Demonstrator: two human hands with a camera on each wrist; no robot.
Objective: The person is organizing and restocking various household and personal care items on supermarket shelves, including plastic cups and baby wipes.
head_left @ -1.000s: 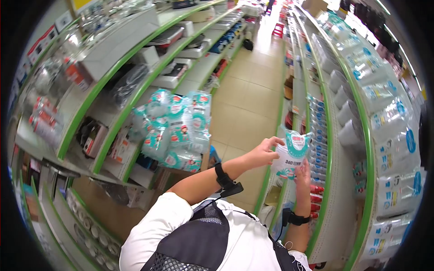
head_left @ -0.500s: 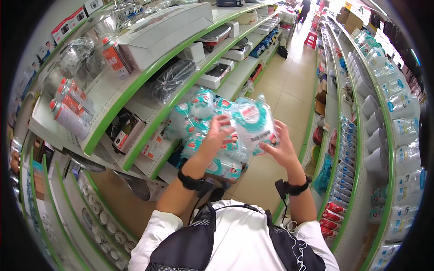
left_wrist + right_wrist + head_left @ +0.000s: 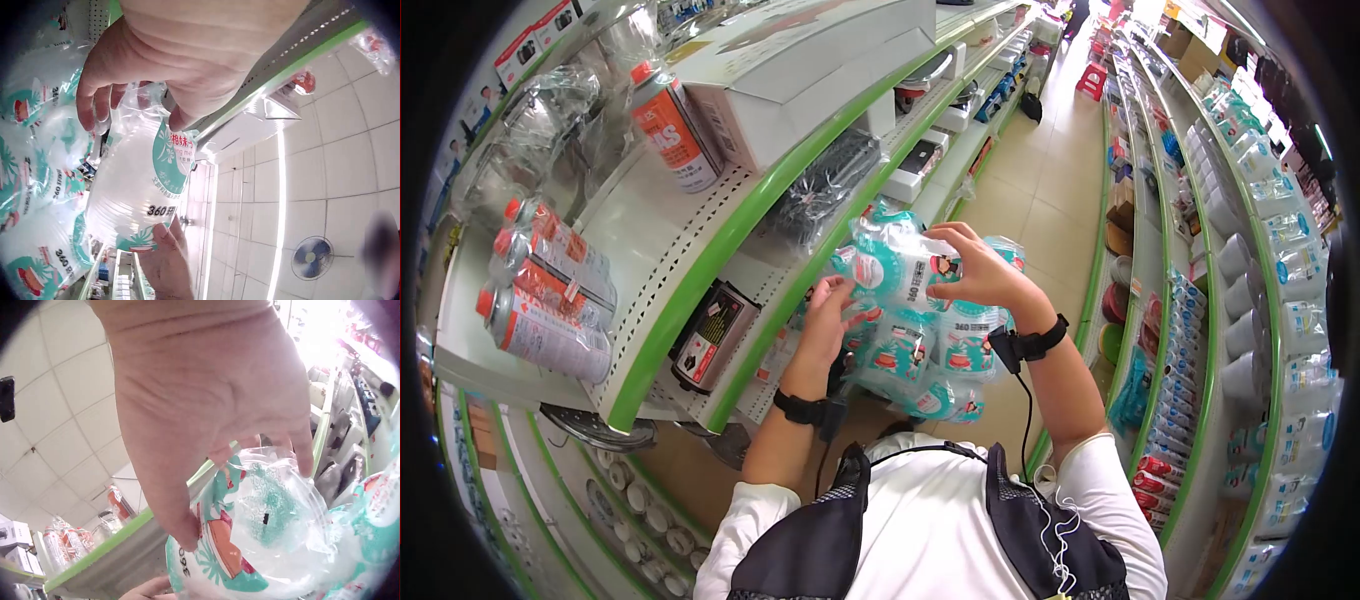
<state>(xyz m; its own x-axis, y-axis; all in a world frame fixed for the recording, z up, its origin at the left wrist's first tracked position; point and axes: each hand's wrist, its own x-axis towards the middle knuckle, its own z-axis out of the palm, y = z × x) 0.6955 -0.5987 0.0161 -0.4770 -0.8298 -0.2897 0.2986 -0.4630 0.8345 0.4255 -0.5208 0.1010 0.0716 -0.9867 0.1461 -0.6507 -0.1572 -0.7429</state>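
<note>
A clear bag of plastic cups with teal print marked 360 (image 3: 913,279) lies sideways over a heap of similar bags (image 3: 897,352). The right hand (image 3: 990,275) grips its right end, with fingers and thumb round the rim end in the right wrist view. At the bag's other end is the left hand (image 3: 825,325); in the left wrist view the left hand (image 3: 181,56) has its thumb and fingers about the gathered plastic of the bag (image 3: 134,181).
Left are green-edged shelves (image 3: 700,240) with orange gas cans (image 3: 672,130), a long white box (image 3: 800,75) and a boxed item (image 3: 712,335). An aisle floor (image 3: 1040,180) runs ahead; stacked cups (image 3: 1240,310) line the right shelves.
The bag has gone from the right-hand shelf side across to the left, over the heap, and has turned sideways. Both hands moved with it, and the view has shifted nearer the left shelves.
</note>
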